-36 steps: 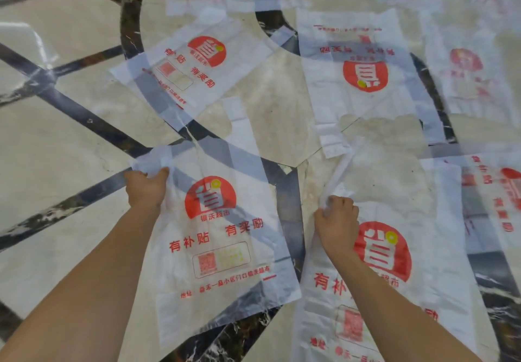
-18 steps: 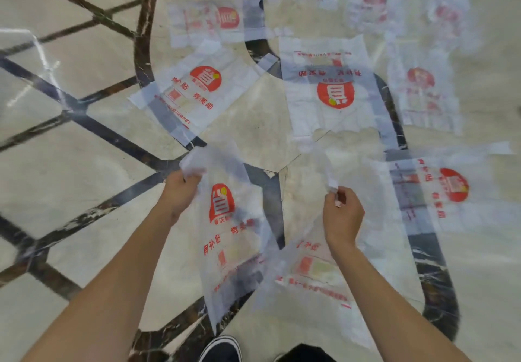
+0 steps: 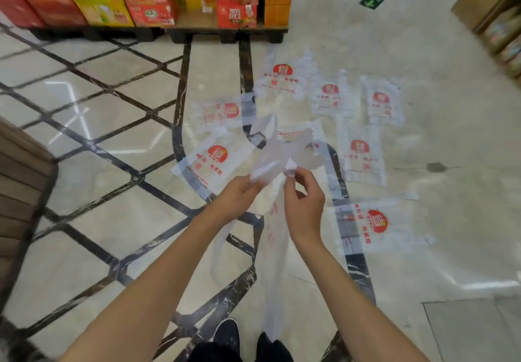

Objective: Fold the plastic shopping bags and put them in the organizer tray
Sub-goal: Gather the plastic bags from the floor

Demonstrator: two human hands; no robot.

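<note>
Left hand (image 3: 239, 194) and right hand (image 3: 303, 203) each found pinching translucent red-printed plastic shopping bags (image 3: 277, 249) at frame centre, hanging unfolded. Several more bags (image 3: 210, 161) noted flat on marble floor (image 3: 98, 234). Organizer tray not seen.

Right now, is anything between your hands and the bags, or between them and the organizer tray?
Nothing: the left hand and right hand already pinch the lifted bags. No organizer tray shows in this view, so that path cannot be judged.
</note>
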